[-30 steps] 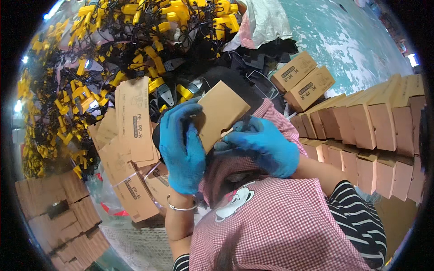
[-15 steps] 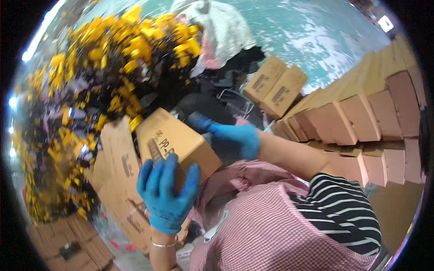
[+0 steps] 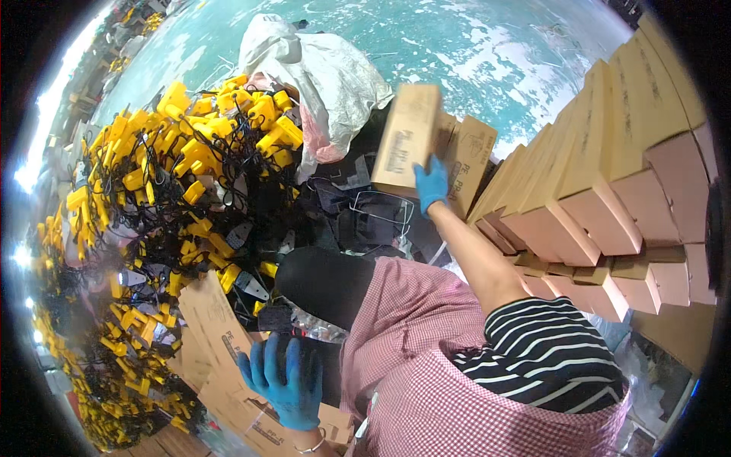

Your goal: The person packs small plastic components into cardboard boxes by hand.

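Observation:
My right hand, in a blue glove, grips the near right corner of a closed brown cardboard box with dark print on it. The box is tilted, held just left of and partly over other closed boxes. Down at the lower left, my left hand has its blue-gloved fingers spread and holds nothing. Beside and under it are flattened cardboard cartons. A small dark object shows just beyond its fingertips; I cannot make out its kind.
A large heap of yellow-and-black corded devices fills the left side. A white woven sack lies behind it on the worn green floor. Rows of stacked cardboard boxes rise on the right. A thin wire frame lies in the middle.
My right hand has carried the box forward and to the right, beside the other boxes. My left hand has let go of it and moved down. The view has shifted too.

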Demonstrator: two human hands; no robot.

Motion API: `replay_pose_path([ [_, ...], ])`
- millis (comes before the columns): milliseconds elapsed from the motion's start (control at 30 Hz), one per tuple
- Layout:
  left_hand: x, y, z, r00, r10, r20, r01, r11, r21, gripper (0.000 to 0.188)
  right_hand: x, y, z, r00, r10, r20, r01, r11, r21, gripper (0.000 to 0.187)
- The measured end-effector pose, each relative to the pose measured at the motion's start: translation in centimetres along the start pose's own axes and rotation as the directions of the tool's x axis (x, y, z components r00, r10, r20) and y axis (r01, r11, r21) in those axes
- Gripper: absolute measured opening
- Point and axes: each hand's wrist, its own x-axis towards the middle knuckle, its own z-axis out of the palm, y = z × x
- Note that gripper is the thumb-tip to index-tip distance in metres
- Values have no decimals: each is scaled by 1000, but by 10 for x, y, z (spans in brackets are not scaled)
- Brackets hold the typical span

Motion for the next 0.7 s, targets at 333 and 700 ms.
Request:
replay_pose_path([
  [333,-64,-61,33,913,-394,103,394,919,29,51,10,39,11,853,-195,484,522,301,-798,92],
  [700,-142,-220,212,548,-836,15,834,545,-87,78,63,62,28,692,-443,570,717,326,-616,79],
])
